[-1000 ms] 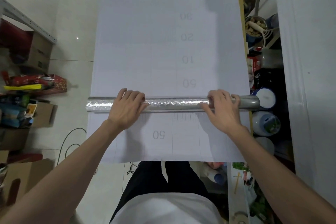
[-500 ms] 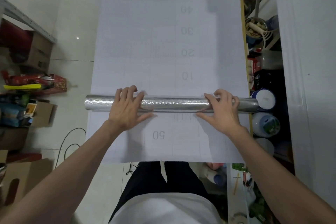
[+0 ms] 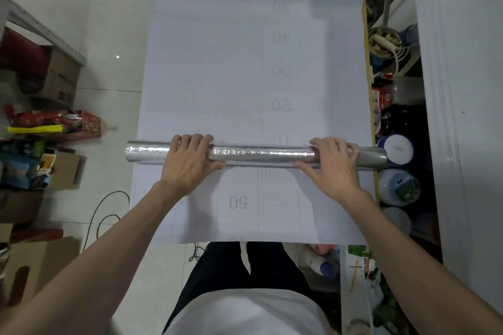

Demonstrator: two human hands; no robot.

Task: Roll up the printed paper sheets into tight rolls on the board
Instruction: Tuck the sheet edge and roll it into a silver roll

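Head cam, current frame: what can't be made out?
Head view:
- printed sheet: far end cut off by the top edge.
- silver roll: stretches hidden under the left hand and right hand.
- "10" mark: partly hidden behind the roll.
- dark items at right: too dim to identify.

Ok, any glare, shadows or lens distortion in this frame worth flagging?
Head view: bright glare speckles the silver roll, its right end duller; the left hand casts a soft shadow on the paper sheet nearer the person; the wide-angle lens bows the sheet's side edges; printed numbers read faint; lamp glints dot the floor tiles.
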